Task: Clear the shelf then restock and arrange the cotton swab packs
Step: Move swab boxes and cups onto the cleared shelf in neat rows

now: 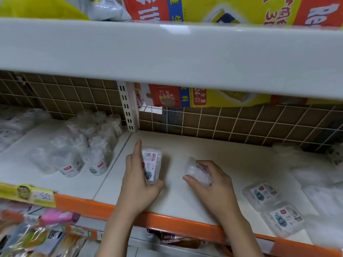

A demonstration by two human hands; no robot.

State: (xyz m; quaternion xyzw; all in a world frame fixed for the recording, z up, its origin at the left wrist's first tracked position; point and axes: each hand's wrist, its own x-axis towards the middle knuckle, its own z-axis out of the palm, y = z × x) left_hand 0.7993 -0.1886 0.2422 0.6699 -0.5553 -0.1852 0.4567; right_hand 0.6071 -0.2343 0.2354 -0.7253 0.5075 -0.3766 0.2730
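On the white shelf (213,156), each hand grips a small clear plastic swab pack: left hand (138,184) with its labelled pack (151,165), right hand (211,184) with its pack (194,171). The smooth packs could slip and knock together.

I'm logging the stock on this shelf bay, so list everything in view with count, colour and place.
Clear plastic cotton swab packs: four; one in each hand, two flat at front right.
Round clear tubs in plastic wrap: number unclear, left section.
White shelf with orange front edge: one, centre.
Wire grid back panel: brown behind, rear.
Yellow and red boxes: upper shelf.
Yellow price tag: front left edge.
Colourful packets: lower left.
Left hand: grips upright pack.
Right hand: grips pack.
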